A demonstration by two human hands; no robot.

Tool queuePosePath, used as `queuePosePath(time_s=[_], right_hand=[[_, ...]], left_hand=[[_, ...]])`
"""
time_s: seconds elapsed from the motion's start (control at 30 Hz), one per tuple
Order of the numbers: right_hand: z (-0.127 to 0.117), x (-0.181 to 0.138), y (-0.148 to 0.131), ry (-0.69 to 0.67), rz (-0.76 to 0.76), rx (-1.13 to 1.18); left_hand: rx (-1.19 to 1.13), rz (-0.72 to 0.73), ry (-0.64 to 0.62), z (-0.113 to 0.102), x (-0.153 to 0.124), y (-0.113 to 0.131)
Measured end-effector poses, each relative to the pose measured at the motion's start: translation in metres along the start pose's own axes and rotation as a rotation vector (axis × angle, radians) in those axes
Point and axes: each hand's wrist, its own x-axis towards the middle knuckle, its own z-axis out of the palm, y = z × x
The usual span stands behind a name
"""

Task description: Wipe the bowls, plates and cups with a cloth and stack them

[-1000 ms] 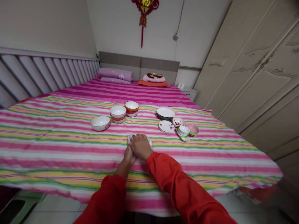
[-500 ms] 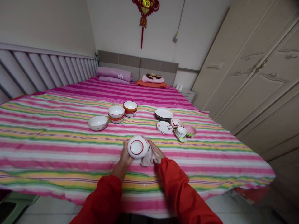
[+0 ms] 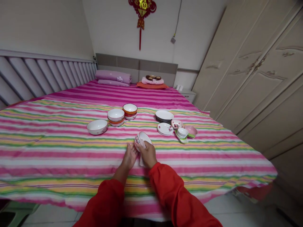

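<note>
A white bowl with a red rim and a floral pattern is tilted on its side above the striped cloth. My right hand grips its near edge through a pale wiping cloth, part of which hangs below the fingers. On the other side, my left hand supports the bowl's outer wall with its fingers, its thumb standing off the bowl. Farther left are a single white bowl, a stack of two bowls and another bowl stack.
Right of the bowl lie small floral plates, a stack of larger plates, small white dishes and a pink bowl. The striped cloth covers the bed. A wardrobe stands at the right.
The bowl has turned from base toward me to lying on its side, slightly farther away. My right hand has moved over its near edge with the cloth; my left thumb has come off it.
</note>
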Motion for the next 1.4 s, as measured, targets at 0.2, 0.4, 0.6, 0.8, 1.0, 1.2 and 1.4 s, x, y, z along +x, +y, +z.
queuePosePath(time_s=[0.2,0.4,0.6,0.8,1.0,1.2,1.4], right_hand=[[0.022,-0.018,-0.007,-0.171,-0.215,-0.732],[-0.01,-0.025,0.013,-0.479,-0.487,-0.852],[-0.033,-0.023,0.023,-0.473,-0.399,-0.889],[0.003,-0.015,0.011,-0.287,-0.199,-0.726],[-0.022,-0.019,0.035,-0.425,-0.518,-0.845],[-0.056,-0.008,0.049,-0.314,-0.579,-0.939],[-0.028,-0.015,0.049,-0.19,-0.341,-0.919]], left_hand=[[0.013,-0.138,0.02,-0.004,-0.008,0.004],[0.063,-0.008,0.027,0.002,-0.006,0.007],[0.132,0.062,-0.149,0.003,-0.005,-0.002],[0.261,0.089,-0.17,0.005,-0.012,0.0],[0.234,0.112,-0.08,0.005,-0.01,-0.002],[0.375,0.176,-0.103,0.008,-0.007,-0.007],[0.5,0.246,-0.053,0.012,-0.007,-0.008]])
